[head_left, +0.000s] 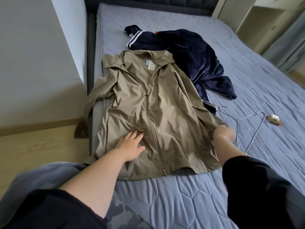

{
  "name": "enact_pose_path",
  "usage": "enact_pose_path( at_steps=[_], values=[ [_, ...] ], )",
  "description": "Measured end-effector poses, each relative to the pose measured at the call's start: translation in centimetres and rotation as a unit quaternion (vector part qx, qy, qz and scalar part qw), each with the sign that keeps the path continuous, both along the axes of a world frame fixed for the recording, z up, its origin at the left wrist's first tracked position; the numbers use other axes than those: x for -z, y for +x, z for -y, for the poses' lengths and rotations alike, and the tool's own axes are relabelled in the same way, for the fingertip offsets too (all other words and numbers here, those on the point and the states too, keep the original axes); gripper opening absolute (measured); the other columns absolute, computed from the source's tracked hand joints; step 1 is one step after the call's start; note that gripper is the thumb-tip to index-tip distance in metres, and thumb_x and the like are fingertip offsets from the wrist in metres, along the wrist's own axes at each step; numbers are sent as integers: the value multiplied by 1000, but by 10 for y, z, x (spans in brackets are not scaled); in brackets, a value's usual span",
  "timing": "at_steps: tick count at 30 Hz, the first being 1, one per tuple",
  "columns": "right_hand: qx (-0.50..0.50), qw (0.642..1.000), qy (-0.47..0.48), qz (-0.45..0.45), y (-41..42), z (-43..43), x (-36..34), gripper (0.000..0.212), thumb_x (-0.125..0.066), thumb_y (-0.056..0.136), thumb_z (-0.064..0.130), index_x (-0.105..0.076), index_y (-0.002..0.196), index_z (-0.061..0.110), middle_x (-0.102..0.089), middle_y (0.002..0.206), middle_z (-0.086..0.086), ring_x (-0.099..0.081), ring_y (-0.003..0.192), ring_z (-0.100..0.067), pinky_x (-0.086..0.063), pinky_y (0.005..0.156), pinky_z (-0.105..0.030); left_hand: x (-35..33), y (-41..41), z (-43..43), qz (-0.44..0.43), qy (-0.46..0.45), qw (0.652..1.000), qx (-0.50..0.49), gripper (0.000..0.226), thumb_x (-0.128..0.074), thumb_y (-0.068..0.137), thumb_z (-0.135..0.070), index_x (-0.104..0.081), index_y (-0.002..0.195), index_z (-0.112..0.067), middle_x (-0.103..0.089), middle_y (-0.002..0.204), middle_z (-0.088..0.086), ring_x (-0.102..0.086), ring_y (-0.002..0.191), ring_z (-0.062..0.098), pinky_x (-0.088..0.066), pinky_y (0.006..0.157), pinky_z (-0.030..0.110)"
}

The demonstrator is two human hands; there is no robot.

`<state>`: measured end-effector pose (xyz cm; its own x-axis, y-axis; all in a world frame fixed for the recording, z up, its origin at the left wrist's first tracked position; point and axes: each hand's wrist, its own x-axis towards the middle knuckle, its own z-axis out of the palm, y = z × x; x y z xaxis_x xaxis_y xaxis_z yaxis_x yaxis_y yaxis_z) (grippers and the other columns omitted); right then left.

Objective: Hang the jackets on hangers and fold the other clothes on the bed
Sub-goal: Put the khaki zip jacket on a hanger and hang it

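Smoothing precedes hanging. The jacket [148,104] lies face up on the bed [181,195] with its collar away from me. Its zip [149,90] is closed from the hem to about chest height and open above. One sleeve trails off the bed's left edge toward the floor.

Procedure, as I judge it:

1. Pin the front panel with one hand so the thin cloth cannot slide.
2. Draw the opposite side outward until the creases near the zip flatten.
3. Lift the trailing sleeve back onto the bed.
4. Take the hanger [247,119], which lies on the bed just beside the jacket's right edge, and feed it in through the open neck, one shoulder at a time. The cloth looks slick, so seat each shoulder fully or it may slip off the wire.

Left hand [130,144]: spread flat, palm down, fingers straight and slightly apart. It presses the lower front panel just left of the zip and grips nothing. A small fold bunches at the fingertips.

Right hand [223,134]: at the jacket's right edge, between jacket and hanger. It is blurred. It may be pinching the cloth, but I cannot tell whether the fingers are closed.

The navy garment [194,52] lies crumpled beyond the jacket, touching its far right side, and is not yet folded.
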<state>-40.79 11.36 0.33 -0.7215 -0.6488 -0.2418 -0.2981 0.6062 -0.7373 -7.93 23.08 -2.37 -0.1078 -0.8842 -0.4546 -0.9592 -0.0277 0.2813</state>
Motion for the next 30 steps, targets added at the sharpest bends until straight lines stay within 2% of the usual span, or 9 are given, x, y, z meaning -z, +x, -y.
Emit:
enact_pose_path(
  at_steps=[3,7,9,11,14,18,21,25,30],
  values=[
    [78,973,-215,-13,26,14,-50,38,-33,100,22,-52,125,0,-58,125,-18,-55,115,-32,-38,91,-30,1,-1,5,-10,5,1000,-14,65,-37,98,-46,-7,153,-29,-2,161,-1,-2,148,18,-12,119,40],
    [-126,950,-276,-67,85,9,-102,24,-43,97,16,-52,79,4,-50,72,-4,-44,70,-21,-26,55,-25,-1,-2,12,-108,-17,989,-104,56,-45,96,-28,-30,149,-18,-24,157,2,-20,144,18,-19,117,30],
    [-317,915,-242,-52,118,-8,-113,32,-53,89,11,-41,60,11,-38,56,2,-36,56,-14,-26,50,-24,-7,0,14,-205,-45,960,-188,44,-46,96,-19,-47,139,-11,-43,147,5,-37,136,19,-28,107,23],
    [-495,853,-138,94,140,-27,-115,37,-57,89,9,-44,55,13,-49,51,4,-44,48,-11,-36,50,-25,-12,4,16,-306,-53,906,-286,31,-49,96,-15,-63,122,-9,-59,130,9,-52,122,23,-37,94,23],
    [-616,749,64,235,149,-41,-98,36,-50,99,24,-53,69,5,-69,75,-13,-59,52,-19,-46,48,-26,-16,13,21,-447,-29,771,-452,29,-53,91,-32,-69,105,-12,-65,119,16,-60,110,30,-46,99,38],
    [-471,864,80,161,146,-38,-53,32,-45,96,18,-56,68,7,-63,73,-12,-53,50,-17,-42,48,-26,-17,22,24,-550,49,617,-561,47,-50,94,-49,-60,118,-11,-67,112,12,-62,104,27,-47,99,44],
    [-418,874,181,169,142,-44,-14,23,-48,93,28,-58,82,10,-56,75,-6,-52,58,-16,-40,51,-23,-23,16,17,-533,59,667,-516,35,-63,91,-28,-58,121,-9,-67,99,10,-64,89,26,-53,86,41],
    [-457,864,210,11,139,-51,15,55,-58,82,50,-49,124,15,-53,110,-7,-58,94,-23,-42,70,-27,-36,6,19,-500,-20,702,-507,35,-46,93,5,-56,123,-9,-61,92,7,-55,68,12,-48,59,21],
    [-392,899,187,64,138,-42,10,37,-38,95,28,-65,85,4,-58,74,-7,-51,64,-21,-41,61,-27,-51,17,21,-609,34,641,-466,49,-31,89,11,-61,118,-15,-65,90,7,-59,81,22,-47,77,33]
  ],
)
